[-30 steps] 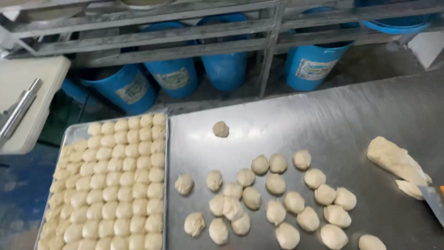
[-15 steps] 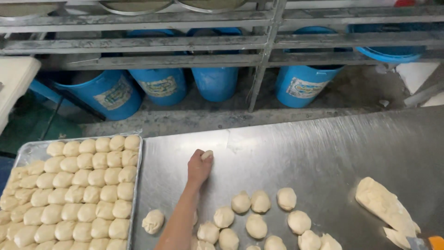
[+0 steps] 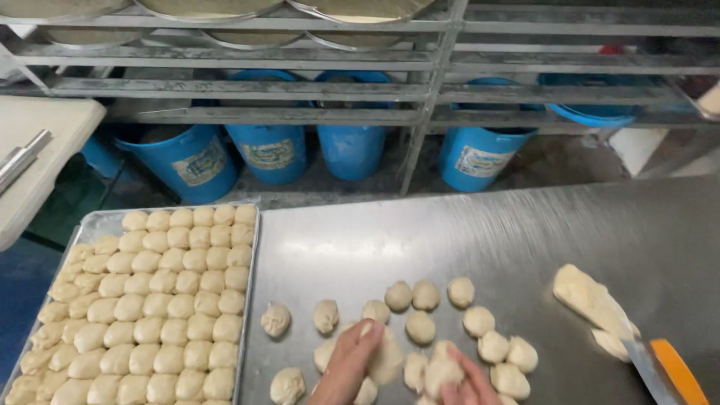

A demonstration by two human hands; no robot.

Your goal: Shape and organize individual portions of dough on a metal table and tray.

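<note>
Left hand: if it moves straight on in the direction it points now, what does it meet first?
The left hand points up-right, away from the person. It would probably first meet the dough ball just beyond its fingertips, though depth is hard to judge.

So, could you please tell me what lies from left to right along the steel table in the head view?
Tray of dough balls → left hand → right hand → dough log → orange-handled scraper.
</note>
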